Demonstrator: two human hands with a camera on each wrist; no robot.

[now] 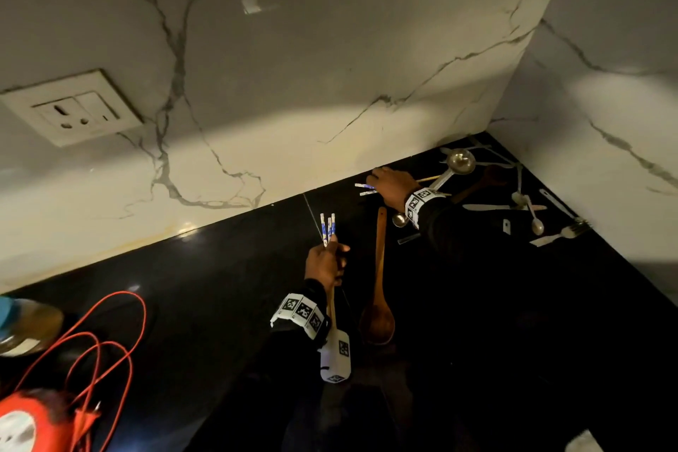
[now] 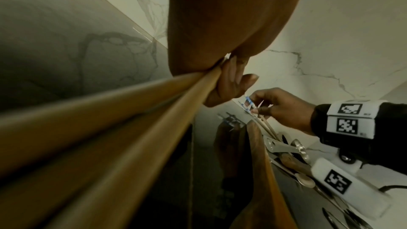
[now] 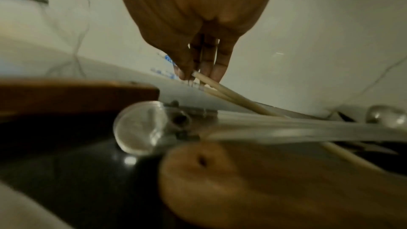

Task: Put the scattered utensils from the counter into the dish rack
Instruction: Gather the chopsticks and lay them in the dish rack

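My left hand [image 1: 332, 253] grips a bundle of wooden chopsticks [image 1: 327, 227] with blue-and-white ends, held upright over the black counter [image 1: 227, 286]; their shafts [image 2: 110, 119] fill the left wrist view. My right hand [image 1: 376, 178] reaches to the wall's foot and pinches two more chopsticks [image 1: 366, 189] lying there; its fingertips [image 3: 203, 69] close on their shafts [image 3: 233, 97]. A long wooden spoon [image 1: 378, 286] lies between my hands. A steel ladle [image 1: 460, 160], spoons [image 1: 535, 220] and a fork [image 1: 570, 230] lie scattered in the corner. No dish rack is in view.
Marble walls [image 1: 293, 84] meet in a corner at the right, close behind the utensils. A wall socket [image 1: 73, 110] sits at the left. A red cable [image 1: 110, 341] and its reel [image 1: 33, 426] lie at the counter's lower left, beside a jar [image 1: 22, 323].
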